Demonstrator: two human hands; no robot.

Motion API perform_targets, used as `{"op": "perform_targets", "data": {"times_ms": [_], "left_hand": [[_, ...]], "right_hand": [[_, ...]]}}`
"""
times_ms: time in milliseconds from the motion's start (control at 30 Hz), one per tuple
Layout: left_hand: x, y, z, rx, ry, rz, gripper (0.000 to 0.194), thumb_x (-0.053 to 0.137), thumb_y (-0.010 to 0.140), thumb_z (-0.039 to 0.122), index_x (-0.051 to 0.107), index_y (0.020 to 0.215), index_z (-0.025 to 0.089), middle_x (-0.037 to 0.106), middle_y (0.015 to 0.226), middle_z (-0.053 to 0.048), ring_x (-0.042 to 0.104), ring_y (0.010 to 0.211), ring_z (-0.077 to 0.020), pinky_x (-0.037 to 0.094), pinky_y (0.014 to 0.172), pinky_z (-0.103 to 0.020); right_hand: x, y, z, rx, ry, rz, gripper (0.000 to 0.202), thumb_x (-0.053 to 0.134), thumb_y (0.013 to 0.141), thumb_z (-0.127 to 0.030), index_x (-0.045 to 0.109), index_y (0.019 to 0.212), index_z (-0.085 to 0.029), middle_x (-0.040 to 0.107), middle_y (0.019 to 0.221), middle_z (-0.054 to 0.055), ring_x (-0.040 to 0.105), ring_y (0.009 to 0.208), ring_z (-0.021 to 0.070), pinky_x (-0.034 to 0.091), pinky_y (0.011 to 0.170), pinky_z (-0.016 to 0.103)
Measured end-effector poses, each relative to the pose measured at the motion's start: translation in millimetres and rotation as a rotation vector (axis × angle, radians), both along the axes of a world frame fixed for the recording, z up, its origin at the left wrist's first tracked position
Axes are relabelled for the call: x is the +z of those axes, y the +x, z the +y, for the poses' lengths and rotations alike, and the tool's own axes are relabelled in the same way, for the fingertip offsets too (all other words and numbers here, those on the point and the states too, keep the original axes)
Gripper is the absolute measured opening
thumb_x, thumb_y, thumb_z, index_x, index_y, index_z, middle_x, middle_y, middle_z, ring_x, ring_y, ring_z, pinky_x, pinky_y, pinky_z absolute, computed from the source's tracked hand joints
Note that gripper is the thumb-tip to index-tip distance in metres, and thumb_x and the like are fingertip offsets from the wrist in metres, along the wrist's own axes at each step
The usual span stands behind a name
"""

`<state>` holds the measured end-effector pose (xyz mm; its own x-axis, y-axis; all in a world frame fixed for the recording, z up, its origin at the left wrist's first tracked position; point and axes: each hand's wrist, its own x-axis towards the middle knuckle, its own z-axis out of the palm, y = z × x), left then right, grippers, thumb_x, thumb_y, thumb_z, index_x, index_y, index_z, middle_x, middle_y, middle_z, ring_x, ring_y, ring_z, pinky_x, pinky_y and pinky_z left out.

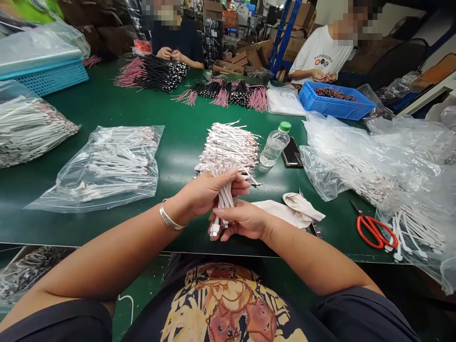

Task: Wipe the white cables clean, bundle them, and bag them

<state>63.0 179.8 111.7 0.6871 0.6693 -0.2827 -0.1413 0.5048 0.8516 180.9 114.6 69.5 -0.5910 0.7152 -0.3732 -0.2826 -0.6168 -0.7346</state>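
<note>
A bundle of short white cables [225,195] is gripped between my two hands, just above the front part of the green table. My left hand [210,190] wraps round its upper part, thumb across the top. Lower down, my right hand [242,218] closes round the same bundle, where white connector plugs stick out at the near end. Right behind the hands lies a pile of white cables [230,145] with pinkish wire ends. A crumpled white cloth [299,211] rests beside my right forearm, with a metal tool partly under it.
A water bottle [275,145] and a phone [292,152] stand right of the pile. Red-handled scissors [375,231] lie near plastic bags of cables [356,166]. Another cable bag [114,161] lies left. Black cable bundles [160,73], a blue bin [335,107] and two people are across the table [178,142].
</note>
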Motion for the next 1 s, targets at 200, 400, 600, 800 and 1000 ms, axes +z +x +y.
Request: {"op": "perform_targets", "data": {"times_ms": [200,400,600,800,1000], "left_hand": [[-4.4,-2.3,-21.7,0.051,-0.128,-0.018,0.023,0.064,0.08,0.038,0.066,0.078,0.015,0.071,0.081,-0.007,0.067,0.074,-0.0153,0.056,0.074,-0.03],[-12.7,-25.8,-45.7,-0.046,0.34,0.025,0.061,0.075,0.068,0.041,0.055,0.123,0.024,0.057,0.128,-0.012,0.054,0.118,-0.0288,0.049,0.094,-0.041],[-40.4,-54.4,-72.7,-0.158,0.603,0.141,0.109,0.079,0.065,0.029,0.007,0.145,0.042,0.023,0.153,-0.008,0.02,0.14,-0.0271,0.028,0.11,-0.047],[-60.4,-56.9,-84.0,-0.051,0.566,0.048,0.103,0.079,0.065,0.027,0.014,0.145,0.039,0.034,0.147,-0.012,0.035,0.134,-0.0288,0.034,0.107,-0.046],[-61.1,-64.0,-90.8,-0.076,0.45,0.019,0.1,0.079,0.065,0.024,0.019,0.145,0.036,0.043,0.141,-0.012,0.045,0.127,-0.0274,0.038,0.104,-0.042]], "right_hand": [[6.5,-6.5,-23.3,-0.023,-0.097,0.034,0.045,0.08,0.06,-0.04,0.066,0.091,-0.011,0.069,0.087,0.008,0.067,0.077,0.0168,0.053,0.072,0.03],[7.9,-8.1,-53.1,-0.221,-0.125,0.133,0.035,0.075,0.068,-0.042,0.063,0.081,-0.012,0.067,0.075,0.004,0.067,0.074,0.0173,0.051,0.071,0.03],[-5.9,-7.0,-61.6,-0.449,-0.04,0.206,0.024,0.071,0.072,-0.038,0.064,0.078,-0.016,0.068,0.076,0.002,0.064,0.076,0.013,0.049,0.076,0.027],[-10.9,-19.1,-68.9,-0.391,0.043,0.184,0.023,0.07,0.072,-0.037,0.066,0.08,-0.016,0.068,0.08,0.003,0.061,0.072,0.0127,0.049,0.071,0.026],[-9.1,-27.9,-75.5,-0.324,0.117,0.192,0.02,0.066,0.076,-0.033,0.069,0.08,-0.014,0.067,0.079,0.004,0.057,0.066,0.0097,0.046,0.066,0.023]]}}
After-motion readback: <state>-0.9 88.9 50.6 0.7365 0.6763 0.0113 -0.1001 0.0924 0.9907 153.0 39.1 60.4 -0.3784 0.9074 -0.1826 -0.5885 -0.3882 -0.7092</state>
